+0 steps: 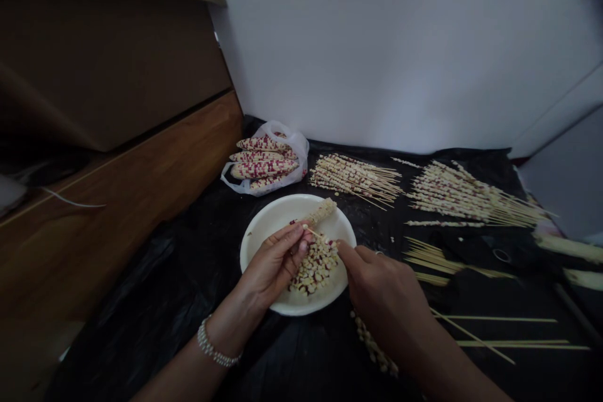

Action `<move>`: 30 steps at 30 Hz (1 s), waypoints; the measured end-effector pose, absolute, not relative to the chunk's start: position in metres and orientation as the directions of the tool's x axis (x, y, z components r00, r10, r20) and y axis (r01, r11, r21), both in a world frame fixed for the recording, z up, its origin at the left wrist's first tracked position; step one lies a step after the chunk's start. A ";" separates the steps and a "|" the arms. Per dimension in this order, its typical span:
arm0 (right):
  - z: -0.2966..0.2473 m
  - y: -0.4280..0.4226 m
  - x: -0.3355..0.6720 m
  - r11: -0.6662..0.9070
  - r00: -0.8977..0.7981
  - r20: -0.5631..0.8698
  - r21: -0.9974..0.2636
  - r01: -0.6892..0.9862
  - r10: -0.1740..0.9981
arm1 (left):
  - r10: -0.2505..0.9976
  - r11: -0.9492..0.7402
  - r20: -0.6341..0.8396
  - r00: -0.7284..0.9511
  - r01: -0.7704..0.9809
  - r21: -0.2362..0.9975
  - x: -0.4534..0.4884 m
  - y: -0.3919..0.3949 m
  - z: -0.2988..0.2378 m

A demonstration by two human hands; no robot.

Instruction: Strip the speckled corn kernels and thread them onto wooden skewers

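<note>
Skewer (pixel 315 232) pinched in left hand (pixel 276 264) over white plate (pixel 282 217), stripped cob (pixel 323 211) just beyond | right hand (pixel 386 292) at its tip, hold on it unclear | step: threading corn kernels (pixel 315 264) onto it | next calls for another kernel from the plate's pile

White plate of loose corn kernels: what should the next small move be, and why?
Probably thread another kernel onto the thin skewer between the left hand and right hand: loose corn kernels lie on the white plate beneath it, and bundles of kernel-threaded skewers lie beyond.
</note>
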State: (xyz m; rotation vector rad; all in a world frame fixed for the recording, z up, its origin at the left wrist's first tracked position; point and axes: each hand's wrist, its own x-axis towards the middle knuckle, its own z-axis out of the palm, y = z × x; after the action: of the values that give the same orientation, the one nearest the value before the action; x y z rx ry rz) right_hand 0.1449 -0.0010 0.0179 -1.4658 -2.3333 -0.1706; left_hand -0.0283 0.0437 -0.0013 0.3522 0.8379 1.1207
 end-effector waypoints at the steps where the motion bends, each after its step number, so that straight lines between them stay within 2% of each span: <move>1: 0.018 -0.001 0.145 0.449 -0.387 0.372 -0.094 0.888 0.844 | 0.894 0.423 -0.411 0.181 -0.645 0.637 -0.028 0.044 -0.001; 10: 0.023 -0.003 0.142 0.411 -0.376 0.279 -0.077 0.908 0.884 | 0.875 0.448 -0.448 0.180 -0.653 0.611 -0.028 0.045 -0.003; 17: 0.018 -0.001 0.143 0.425 -0.383 0.319 -0.072 0.902 0.867 | 0.857 0.480 -0.464 0.225 -0.677 0.558 -0.029 0.046 -0.006; 25: 0.021 -0.003 0.143 0.418 -0.383 0.330 -0.041 0.907 0.863 | 0.881 0.449 -0.439 0.178 -0.610 0.653 -0.028 0.044 -0.006; 30: 0.020 -0.003 0.143 0.427 -0.387 0.340 -0.048 0.903 0.857 | 0.872 0.443 -0.460 0.166 -0.668 0.598 -0.029 0.046 -0.004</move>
State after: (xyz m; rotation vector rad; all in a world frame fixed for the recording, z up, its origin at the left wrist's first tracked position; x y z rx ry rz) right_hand 0.1432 -0.0032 0.0201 -1.5172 -2.3723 -0.2075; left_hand -0.0290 0.0456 -0.0042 0.2824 0.8597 1.1171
